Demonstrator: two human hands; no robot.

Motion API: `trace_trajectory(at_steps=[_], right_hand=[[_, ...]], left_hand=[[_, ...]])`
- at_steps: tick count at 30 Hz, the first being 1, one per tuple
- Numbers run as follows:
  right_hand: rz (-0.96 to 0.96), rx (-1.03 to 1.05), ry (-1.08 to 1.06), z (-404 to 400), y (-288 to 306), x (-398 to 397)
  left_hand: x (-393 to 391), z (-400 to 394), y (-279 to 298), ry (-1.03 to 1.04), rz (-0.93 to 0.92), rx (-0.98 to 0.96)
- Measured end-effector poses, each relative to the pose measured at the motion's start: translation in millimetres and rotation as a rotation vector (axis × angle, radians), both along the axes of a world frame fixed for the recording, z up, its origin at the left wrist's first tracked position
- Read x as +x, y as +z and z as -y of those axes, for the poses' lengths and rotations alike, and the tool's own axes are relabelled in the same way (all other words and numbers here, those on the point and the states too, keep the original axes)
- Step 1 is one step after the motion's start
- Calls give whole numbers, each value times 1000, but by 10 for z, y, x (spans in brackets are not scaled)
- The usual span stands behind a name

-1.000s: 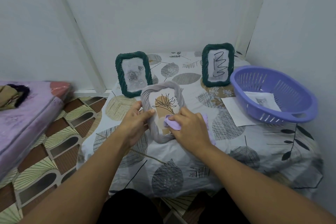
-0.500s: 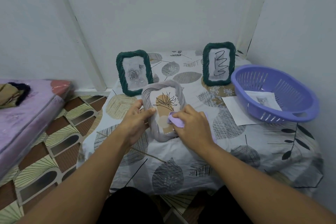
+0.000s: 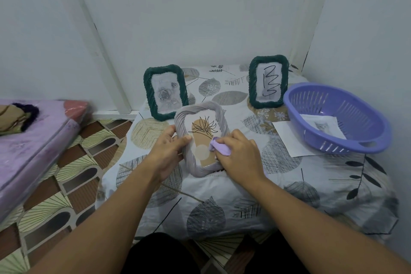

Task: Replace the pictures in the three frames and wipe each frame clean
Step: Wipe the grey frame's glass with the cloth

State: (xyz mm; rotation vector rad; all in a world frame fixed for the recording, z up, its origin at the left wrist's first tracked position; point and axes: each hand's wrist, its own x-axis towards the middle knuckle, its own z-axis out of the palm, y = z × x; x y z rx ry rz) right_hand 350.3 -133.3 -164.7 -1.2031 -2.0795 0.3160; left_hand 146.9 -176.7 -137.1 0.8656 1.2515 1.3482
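Plain pale walls [image 3: 200, 18] are met in a corner at the bench's far right corner. The bench [image 3: 311, 184] is covered with a white cloth printed in grey and tan leaves. The floor [image 3: 73, 176] is laid with brown and cream fan-patterned tiles. A purple mattress [image 3: 33, 151] is seen off the left edge.

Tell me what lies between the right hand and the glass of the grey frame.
In the head view, a lilac cloth lies between the right hand and the front of the grey frame; the fingers grip it against the picture.
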Motion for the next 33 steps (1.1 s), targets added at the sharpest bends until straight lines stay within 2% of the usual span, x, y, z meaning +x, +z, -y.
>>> trace_trajectory(at_steps=[3, 7, 11, 15, 20, 24, 33], right_hand=[[32, 46, 62, 25, -1, -1], [-3, 24, -1, -5, 1, 41], [46, 90, 97, 73, -58, 30], [-11, 63, 4, 18, -47, 85], [77, 96, 68, 53, -82, 76], [-7, 53, -35, 28, -65, 139], [-11, 40, -32, 94, -94, 103]], left_hand=[[-3, -2, -4, 2, -1, -2], [4, 1, 8, 3, 1, -5], [0, 10, 4, 4, 3, -5], [13, 11, 25, -2, 0, -7], [21, 22, 35, 2, -1, 0], [19, 27, 40, -6, 3, -2], [21, 23, 31, 0, 18, 5]])
